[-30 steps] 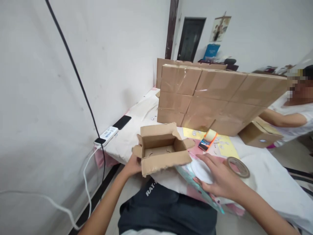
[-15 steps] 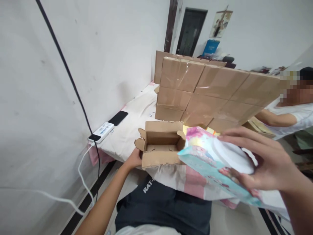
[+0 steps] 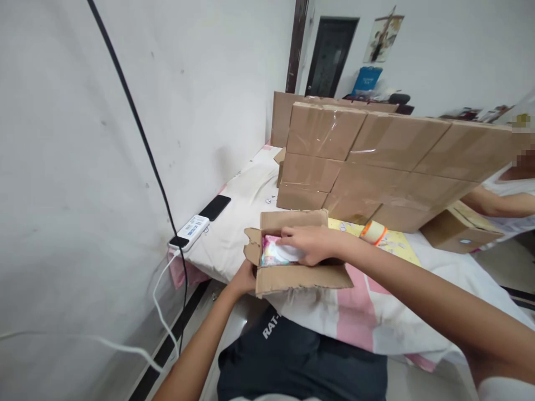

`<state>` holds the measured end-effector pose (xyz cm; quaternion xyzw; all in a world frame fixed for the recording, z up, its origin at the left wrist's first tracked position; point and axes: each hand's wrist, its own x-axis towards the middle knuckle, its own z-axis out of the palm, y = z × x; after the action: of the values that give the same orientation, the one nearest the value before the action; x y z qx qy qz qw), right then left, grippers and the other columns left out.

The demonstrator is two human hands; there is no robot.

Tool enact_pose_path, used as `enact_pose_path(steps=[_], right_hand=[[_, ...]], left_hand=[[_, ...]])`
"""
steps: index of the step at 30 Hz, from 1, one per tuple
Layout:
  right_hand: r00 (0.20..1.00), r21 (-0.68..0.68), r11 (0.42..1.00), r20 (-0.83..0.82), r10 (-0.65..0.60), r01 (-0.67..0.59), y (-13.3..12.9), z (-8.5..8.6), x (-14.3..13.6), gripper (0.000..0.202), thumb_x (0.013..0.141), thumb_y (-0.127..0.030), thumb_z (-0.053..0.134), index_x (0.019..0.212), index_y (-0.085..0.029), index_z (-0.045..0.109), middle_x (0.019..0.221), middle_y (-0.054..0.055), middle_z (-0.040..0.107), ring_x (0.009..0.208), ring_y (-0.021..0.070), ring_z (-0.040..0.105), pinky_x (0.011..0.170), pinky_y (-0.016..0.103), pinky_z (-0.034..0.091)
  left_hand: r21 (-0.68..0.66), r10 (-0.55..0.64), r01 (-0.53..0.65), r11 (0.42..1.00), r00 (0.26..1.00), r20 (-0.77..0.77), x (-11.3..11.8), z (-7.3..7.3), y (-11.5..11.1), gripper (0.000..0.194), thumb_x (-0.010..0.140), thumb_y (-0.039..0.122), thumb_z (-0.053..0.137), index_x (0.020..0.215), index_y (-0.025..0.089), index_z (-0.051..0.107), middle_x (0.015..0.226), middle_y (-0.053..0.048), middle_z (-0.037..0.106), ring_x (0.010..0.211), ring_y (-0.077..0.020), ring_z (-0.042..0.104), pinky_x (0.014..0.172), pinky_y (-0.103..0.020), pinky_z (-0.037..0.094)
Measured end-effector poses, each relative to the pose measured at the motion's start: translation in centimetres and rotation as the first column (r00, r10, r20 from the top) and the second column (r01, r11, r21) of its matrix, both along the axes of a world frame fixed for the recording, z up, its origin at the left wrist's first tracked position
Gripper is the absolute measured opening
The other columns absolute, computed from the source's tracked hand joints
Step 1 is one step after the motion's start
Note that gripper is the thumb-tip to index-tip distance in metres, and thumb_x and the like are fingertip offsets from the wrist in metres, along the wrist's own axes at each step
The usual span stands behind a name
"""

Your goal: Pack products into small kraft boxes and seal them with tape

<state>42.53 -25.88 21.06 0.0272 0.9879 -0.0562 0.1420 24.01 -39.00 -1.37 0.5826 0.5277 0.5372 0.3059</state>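
An open cardboard box (image 3: 305,278) sits near the bed's front edge, its flaps turned outward. Inside lies a pack of wet wipes (image 3: 270,252), pink, white and pale blue, with a white lid partly covered by my fingers. My right hand (image 3: 309,245) reaches into the box and grips the pack from above; its thumb is partly hidden. At the box's left end, my left hand (image 3: 244,278) holds the outer wall, with its fingertips hidden behind the cardboard.
Taped cardboard boxes (image 3: 376,161) form a stacked wall behind. A tape roll (image 3: 374,233) rests on a yellow sheet (image 3: 399,248). Left lie a power bank (image 3: 194,231) with a white cable and a black phone (image 3: 215,208). Another person's arm (image 3: 497,201) is beside a closed box (image 3: 460,228).
My right hand has moved left and lowered the pack of wet wipes into the box. My left hand keeps its hold on the box. The tape roll is now uncovered.
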Motion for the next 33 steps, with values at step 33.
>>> enact_pose_path(steps=[33], right_hand=[[0.937,0.075,0.944,0.119,-0.329,0.322,-1.3,-3.8,1.6,0.023,0.087,-0.033,0.065,0.101,-0.016,0.071,0.094,0.013,0.074,0.080,0.0257,0.071,0.067,0.033,0.051]], left_hand=[[-0.059,0.035,-0.048,0.997,0.980,-0.197,0.3,0.6,-0.7,0.081,0.073,0.043,0.073,0.142,0.009,0.048,0.152,-0.020,0.047,0.144,-0.0404,0.038,0.121,-0.053,0.029]])
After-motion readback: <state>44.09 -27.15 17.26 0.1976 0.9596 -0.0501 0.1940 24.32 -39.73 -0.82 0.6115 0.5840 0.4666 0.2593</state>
